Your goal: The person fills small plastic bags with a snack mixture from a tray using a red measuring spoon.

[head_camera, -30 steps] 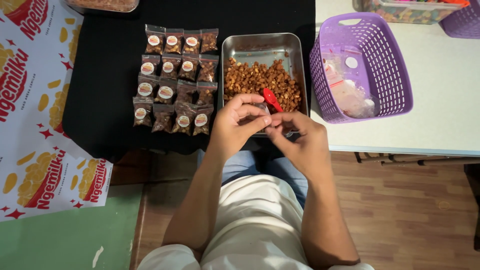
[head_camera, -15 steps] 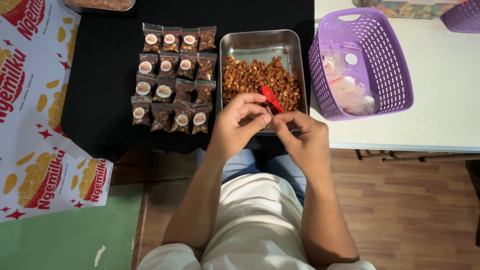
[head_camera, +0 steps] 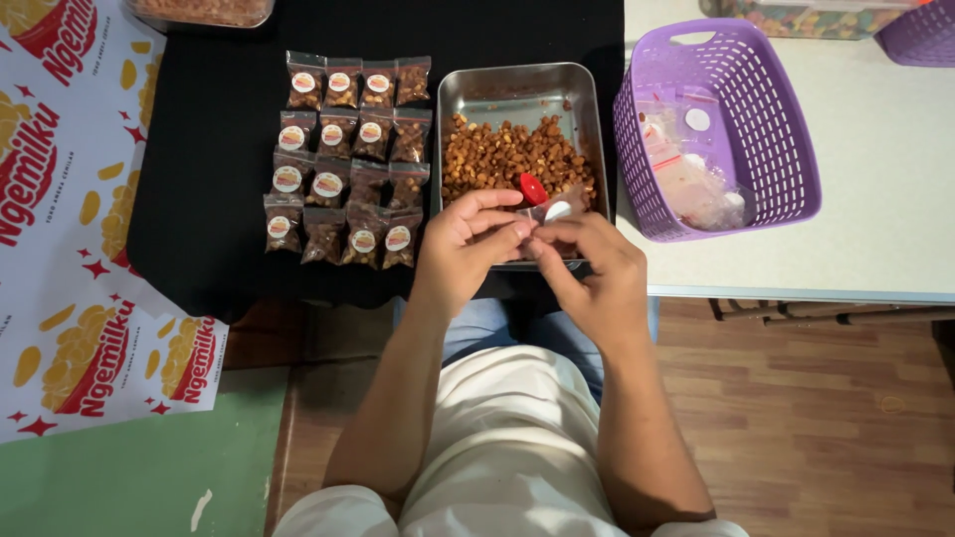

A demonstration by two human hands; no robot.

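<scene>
1. Sixteen or so small filled packets (head_camera: pixel 348 159), each with a round label, lie in four rows on the black cloth (head_camera: pixel 199 199), towards its left half and short of its near edge. They are well apart from both hands.
2. One steel tray (head_camera: pixel 517 85) sits just right of the packets, its near rim at the cloth's near edge. Brown fried snack pieces (head_camera: pixel 497 159) cover its nearer half; a red scoop (head_camera: pixel 532 188) lies on them near the tray's near right corner.
3. The left hand (head_camera: pixel 463 244) hovers over the tray's near rim. Its thumb and forefinger are pinched together on the left end of a small clear pouch (head_camera: pixel 555 209) with a white round label.
4. The pouch is held between the two hands, just above the tray's near rim and just this side of the scoop. Its long axis seems to run left to right, from one pinch to the other, though most of it is hidden by fingers. Whether it is filled I cannot tell.
5. The right hand (head_camera: pixel 587 264) meets the left at the pouch, fingertips closed on its right end, so both hands are equally near and both grips are clamped on it.
6. A purple slotted basket (head_camera: pixel 796 149) stands on the white table (head_camera: pixel 885 239) beyond the cloth's right edge, holding empty clear pouches (head_camera: pixel 686 169). It is nearer the right hand, though apart from it.
</scene>
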